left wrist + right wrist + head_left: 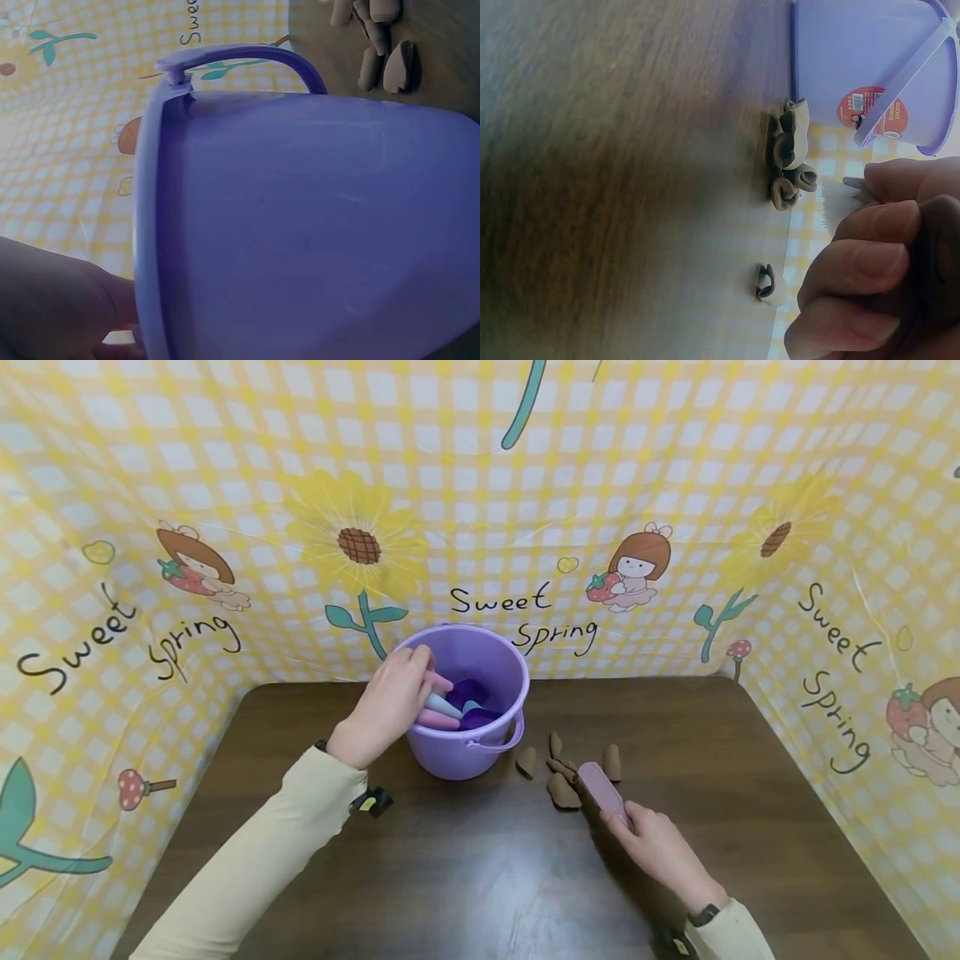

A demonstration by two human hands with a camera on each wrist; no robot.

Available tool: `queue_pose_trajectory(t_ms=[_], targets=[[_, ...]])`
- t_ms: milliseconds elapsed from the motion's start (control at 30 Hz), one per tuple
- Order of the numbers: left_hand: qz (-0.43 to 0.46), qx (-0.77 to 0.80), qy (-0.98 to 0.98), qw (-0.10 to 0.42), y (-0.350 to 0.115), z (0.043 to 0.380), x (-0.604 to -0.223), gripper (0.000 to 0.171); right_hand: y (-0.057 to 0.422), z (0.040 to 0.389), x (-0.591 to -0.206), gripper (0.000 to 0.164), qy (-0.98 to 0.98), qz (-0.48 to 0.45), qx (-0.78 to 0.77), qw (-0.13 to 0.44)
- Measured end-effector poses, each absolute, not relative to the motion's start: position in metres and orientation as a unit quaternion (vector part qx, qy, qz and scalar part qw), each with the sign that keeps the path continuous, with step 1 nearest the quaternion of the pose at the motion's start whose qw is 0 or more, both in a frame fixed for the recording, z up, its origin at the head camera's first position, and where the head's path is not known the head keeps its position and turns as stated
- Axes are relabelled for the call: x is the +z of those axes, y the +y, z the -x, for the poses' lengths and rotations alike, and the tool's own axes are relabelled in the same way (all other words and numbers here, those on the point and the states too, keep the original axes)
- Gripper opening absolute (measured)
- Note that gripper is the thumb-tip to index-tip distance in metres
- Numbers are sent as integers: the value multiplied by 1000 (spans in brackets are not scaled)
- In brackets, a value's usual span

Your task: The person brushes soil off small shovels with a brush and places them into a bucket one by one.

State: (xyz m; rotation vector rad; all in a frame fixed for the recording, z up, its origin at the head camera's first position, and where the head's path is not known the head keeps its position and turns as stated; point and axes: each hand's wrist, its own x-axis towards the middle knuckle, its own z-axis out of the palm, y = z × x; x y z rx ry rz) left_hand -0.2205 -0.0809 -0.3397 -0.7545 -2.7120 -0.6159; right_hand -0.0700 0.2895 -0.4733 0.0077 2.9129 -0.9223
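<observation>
A purple bucket (459, 760) holds several tools, with pink handles (437, 720) and a pale blue handle (447, 706) leaning at its left rim. My left hand (392, 687) reaches over that rim, its fingers bent down beside the handles; the fingertips are hidden and I cannot tell whether they grip one. In my right hand (663, 847) I hold a pink, flat-backed brush (600, 787) between thumb and fingers. Pale bristles (840, 206) show at its end in the right wrist view. The brush's tip overlaps a group of brown curled pieces (564, 792) on the table.
More brown pieces lie to either side, one (527, 762) near the bucket and one (612, 762) farther right. The bucket's bail handle (501, 745) hangs at its right side. A dark wooden table (480, 877) lies below, with a checked yellow cloth (480, 485) around its back and sides.
</observation>
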Motion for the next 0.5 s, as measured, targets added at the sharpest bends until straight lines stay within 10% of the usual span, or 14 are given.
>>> queue_pose_trajectory(t_ms=[500], targets=[[200,-197,-941,189,-86,214,-346,22,288,69,-471,32,951,-18,-304,49]])
